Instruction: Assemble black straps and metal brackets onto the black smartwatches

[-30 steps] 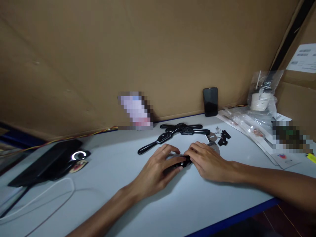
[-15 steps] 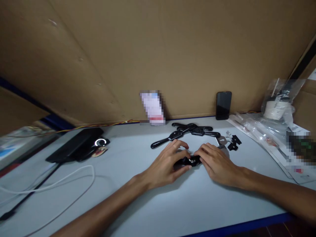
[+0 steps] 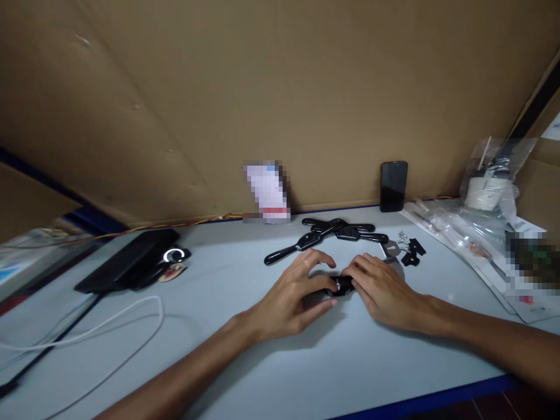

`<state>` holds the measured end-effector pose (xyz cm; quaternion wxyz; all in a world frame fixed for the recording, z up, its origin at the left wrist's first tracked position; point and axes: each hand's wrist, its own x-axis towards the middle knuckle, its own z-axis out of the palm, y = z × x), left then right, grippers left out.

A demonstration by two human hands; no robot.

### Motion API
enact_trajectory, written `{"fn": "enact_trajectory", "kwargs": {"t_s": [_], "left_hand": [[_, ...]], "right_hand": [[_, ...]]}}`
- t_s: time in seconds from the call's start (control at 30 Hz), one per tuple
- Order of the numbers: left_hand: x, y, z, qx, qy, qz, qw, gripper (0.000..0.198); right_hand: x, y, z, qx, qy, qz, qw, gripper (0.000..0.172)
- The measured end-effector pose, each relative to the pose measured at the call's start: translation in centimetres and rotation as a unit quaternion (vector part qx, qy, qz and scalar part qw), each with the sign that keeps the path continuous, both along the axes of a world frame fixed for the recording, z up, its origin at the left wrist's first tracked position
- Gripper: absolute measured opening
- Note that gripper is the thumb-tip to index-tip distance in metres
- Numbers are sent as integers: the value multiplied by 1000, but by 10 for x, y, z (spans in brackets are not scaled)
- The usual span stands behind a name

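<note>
A black spokeshave (image 3: 345,286) lies across the table in front of me, largely covered by both hands. My left hand (image 3: 293,294) reaches round its left part, index finger on a small silver screw at the middle and thumb on the near side. Around the right end of the spokeshave, my right hand (image 3: 380,289) is closed with its fingers bunched together. Just beyond the hands lie more black spokeshaves (image 3: 310,240), crossing each other. Grey metal blades (image 3: 391,249) with a keyhole slot sit beyond the right hand, beside black cap pieces (image 3: 411,258) and small silver screws (image 3: 402,235).
A blurred-out phone (image 3: 266,189) and a dark phone (image 3: 394,186) lean on the cardboard wall (image 3: 210,105). Clear plastic packages (image 3: 464,251) and a bagged white cup (image 3: 483,192) stand right. On the left are a black device (image 3: 131,259) and a white cable (image 3: 109,338).
My left index finger has shifted onto the silver screw, covering more of it. The right hand keeps its hold. The whole view has shifted slightly.
</note>
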<state>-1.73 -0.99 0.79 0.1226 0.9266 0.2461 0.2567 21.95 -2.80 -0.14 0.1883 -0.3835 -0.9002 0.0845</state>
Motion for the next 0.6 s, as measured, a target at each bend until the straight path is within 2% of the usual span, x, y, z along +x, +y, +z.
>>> {"fn": "enact_trajectory", "kwargs": {"t_s": [0.07, 0.13, 0.27, 0.43, 0.53, 0.6], "left_hand": [[1, -1, 0, 2, 9, -14, 1000, 20], [2, -1, -2, 4, 19, 1, 1000, 26], [1, 1, -1, 11, 6, 36, 999, 21], [1, -2, -1, 6, 11, -9, 1000, 21], [1, -1, -3, 5, 22, 13, 1000, 28], [1, 0, -3, 2, 23, 34, 999, 25]], "right_hand": [[0, 0, -1, 4, 0, 3, 1000, 27], [0, 0, 0, 3, -1, 2, 1000, 28], [0, 0, 1, -7, 5, 0, 1000, 29], [1, 0, 0, -4, 4, 1, 1000, 29], [1, 0, -1, -2, 1, -1, 1000, 29], [0, 0, 0, -7, 2, 0, 1000, 29]]}}
